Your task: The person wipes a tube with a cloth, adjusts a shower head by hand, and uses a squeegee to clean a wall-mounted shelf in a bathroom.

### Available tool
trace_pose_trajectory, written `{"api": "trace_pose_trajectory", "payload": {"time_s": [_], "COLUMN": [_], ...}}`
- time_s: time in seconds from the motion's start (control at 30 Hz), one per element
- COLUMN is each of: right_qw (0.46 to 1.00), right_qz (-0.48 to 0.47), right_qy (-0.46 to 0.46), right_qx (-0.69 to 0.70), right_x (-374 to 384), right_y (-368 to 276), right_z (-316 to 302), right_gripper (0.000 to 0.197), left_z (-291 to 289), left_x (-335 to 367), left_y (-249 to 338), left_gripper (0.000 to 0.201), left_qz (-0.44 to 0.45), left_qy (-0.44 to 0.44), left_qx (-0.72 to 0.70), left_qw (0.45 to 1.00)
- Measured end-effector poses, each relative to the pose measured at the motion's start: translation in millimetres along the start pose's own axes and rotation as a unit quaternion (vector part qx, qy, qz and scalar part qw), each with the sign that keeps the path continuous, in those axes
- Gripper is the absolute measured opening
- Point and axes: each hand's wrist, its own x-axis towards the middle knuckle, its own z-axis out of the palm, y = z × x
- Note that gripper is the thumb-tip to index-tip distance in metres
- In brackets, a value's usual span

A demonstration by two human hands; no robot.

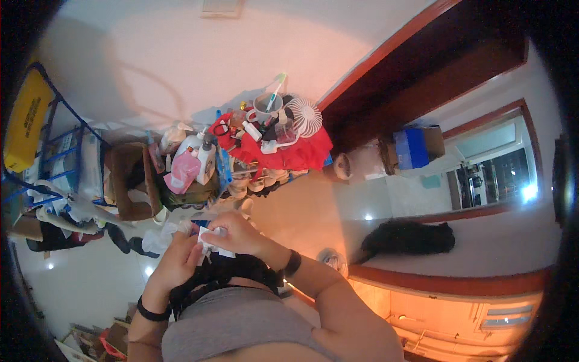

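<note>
Handling, head view | white paper [208, 236] in the lower frame, left of centre | left hand [177, 258] and right hand [237, 233] both pinching it, fingers drawn together | work apparently underway, paper not yet released; how much remains, cannot tell

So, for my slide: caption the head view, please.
Left hand and right hand hold a white paper-like piece, toothbrush beyond.

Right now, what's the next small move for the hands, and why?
Probably firm up the left hand on the white piece before the right hand shifts: the right fingers pinch it, the left thumb lies by its edge, and the hands are held up in front of the grey top.
</note>
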Motion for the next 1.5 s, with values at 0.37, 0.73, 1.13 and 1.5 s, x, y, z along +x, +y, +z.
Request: {"api": "trace_pose_trajectory", "payload": {"time_s": [0.37, 0.73, 1.13, 1.5], "right_qw": [0.989, 0.929, 0.851, 0.888], "right_qz": [-0.036, 0.219, 0.194, 0.091], "right_qy": [-0.143, 0.273, 0.217, 0.074], "right_qx": [-0.012, -0.121, -0.437, -0.444], "right_x": [-2, -3, 28, 111], "right_y": [33, 189, 166, 125], "right_z": [-99, -295, -283, -231], "right_gripper": [0.017, 0.031, 0.036, 0.060], "left_z": [74, 71, 73, 58], "left_x": [61, 65, 59, 44], "left_y": [3, 1, -4, -8], "left_gripper": [0.025, 0.009, 0.009, 0.009], "left_qz": [-0.191, -0.220, -0.218, -0.216], "left_qy": [0.080, 0.131, 0.202, 0.245], "left_qx": [-0.179, -0.303, -0.337, -0.405], "left_qw": [0.962, 0.918, 0.894, 0.854]}}
